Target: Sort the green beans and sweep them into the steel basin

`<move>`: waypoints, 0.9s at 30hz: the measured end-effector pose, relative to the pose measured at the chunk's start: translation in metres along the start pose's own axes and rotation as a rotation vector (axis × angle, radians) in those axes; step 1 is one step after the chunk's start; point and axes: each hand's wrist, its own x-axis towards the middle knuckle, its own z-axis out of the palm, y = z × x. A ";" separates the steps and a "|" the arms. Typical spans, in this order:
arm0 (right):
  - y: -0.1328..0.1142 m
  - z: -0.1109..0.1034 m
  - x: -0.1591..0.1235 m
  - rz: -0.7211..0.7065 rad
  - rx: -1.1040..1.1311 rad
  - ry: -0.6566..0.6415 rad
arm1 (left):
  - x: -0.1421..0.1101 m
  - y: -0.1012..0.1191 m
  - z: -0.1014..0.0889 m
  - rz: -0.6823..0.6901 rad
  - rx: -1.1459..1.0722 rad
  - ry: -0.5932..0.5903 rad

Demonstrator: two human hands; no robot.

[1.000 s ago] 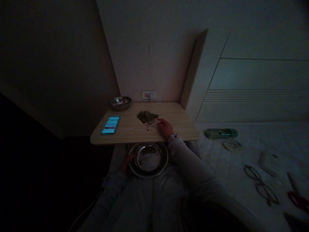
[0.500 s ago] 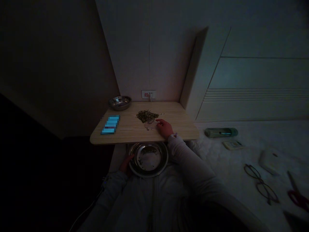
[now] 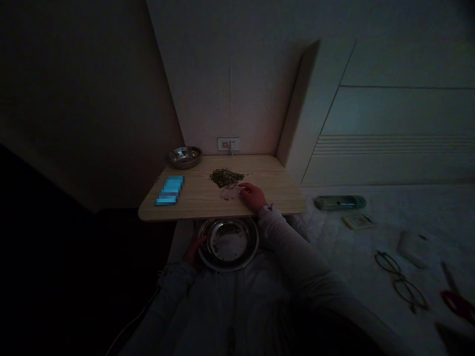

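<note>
On the small wooden table lies a heap of small dark green grains (image 3: 224, 177), with a few strays to its right. My right hand (image 3: 254, 197) is at the near right side of the heap, its fingers closed on the edge of a thin, pale, see-through sheet (image 3: 230, 193). What this sheet is made of I cannot tell. Below the table edge, a wide steel basin (image 3: 228, 245) rests on my lap with some dark grains inside. My left hand (image 3: 193, 252) grips the basin's left rim, the thumb over the edge and the other fingers hidden beneath.
A smaller steel bowl (image 3: 184, 157) stands at the table's back left, behind a phone (image 3: 169, 191) with a lit, blurred screen. On the bed at right lie a green bottle-like case (image 3: 340, 202), a small flat pack (image 3: 358, 222), a white box (image 3: 414, 249), glasses (image 3: 401, 279) and red-handled scissors (image 3: 458, 304).
The pale sheet shows more clearly in front of the heap, and the loose grains there have shifted. Both hands stay in nearly the same place. The light has changed slightly.
</note>
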 end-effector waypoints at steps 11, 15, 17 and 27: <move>0.002 0.001 -0.001 -0.023 0.050 -0.041 | 0.000 0.000 0.001 0.027 0.003 0.010; 0.004 0.002 0.000 -0.030 0.064 -0.060 | -0.004 0.001 0.002 0.049 0.020 0.004; 0.004 0.002 0.000 -0.023 0.072 -0.080 | -0.005 0.001 0.002 0.046 0.028 -0.016; 0.006 0.002 0.001 -0.053 0.144 -0.125 | -0.005 0.001 0.005 0.041 0.036 0.027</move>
